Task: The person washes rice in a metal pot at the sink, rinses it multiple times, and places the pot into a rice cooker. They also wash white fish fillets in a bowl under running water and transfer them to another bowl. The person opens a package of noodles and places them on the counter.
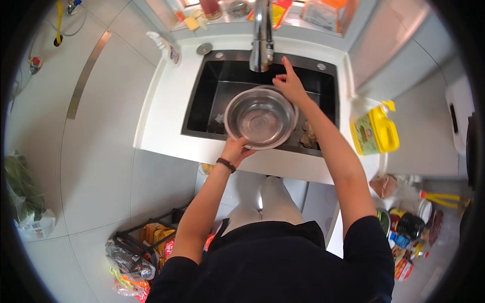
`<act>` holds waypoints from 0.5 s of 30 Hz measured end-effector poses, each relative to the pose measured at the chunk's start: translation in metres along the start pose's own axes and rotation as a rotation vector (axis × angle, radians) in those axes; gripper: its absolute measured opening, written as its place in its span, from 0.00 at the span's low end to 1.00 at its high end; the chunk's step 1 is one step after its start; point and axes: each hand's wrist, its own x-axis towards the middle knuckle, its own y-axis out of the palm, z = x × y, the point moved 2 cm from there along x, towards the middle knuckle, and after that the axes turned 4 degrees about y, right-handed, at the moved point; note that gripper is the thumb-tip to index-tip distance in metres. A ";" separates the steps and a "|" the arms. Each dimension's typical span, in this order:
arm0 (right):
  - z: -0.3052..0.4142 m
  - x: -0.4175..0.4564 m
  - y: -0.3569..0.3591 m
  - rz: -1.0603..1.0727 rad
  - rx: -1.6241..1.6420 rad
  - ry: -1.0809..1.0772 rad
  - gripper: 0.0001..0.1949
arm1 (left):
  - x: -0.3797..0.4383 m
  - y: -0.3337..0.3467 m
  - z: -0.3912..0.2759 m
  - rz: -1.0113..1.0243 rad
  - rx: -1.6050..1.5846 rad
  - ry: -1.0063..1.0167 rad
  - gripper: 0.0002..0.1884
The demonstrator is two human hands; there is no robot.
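My left hand grips the near rim of a round stainless steel bowl, which is held over the sink's front edge. Behind its far right side shows a second metal rim; whether that is another bowl or a colander, I cannot tell. My right hand is raised over the sink past the bowl, index finger extended and nothing in it. Just to its left hangs the chrome faucet. The dark sink lies below, with a brownish crumpled item in its right part.
On the white counter, a spray bottle and a drain cover stand at left. A yellow jug with a pump top is at right. Packages line the windowsill. Bottles and jars crowd the lower right.
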 end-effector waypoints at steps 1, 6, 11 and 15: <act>-0.014 0.031 0.006 0.055 0.062 0.011 0.44 | 0.008 0.008 -0.005 0.000 0.003 0.004 0.16; -0.051 0.125 0.027 0.136 -0.195 -0.025 0.41 | 0.045 0.024 -0.014 -0.023 -0.049 -0.009 0.16; -0.038 0.107 0.047 0.235 -0.124 -0.070 0.16 | 0.064 0.012 -0.017 -0.092 -0.067 -0.023 0.16; -0.044 0.096 0.036 0.230 -0.162 -0.173 0.22 | 0.083 0.010 -0.017 -0.048 -0.068 -0.064 0.18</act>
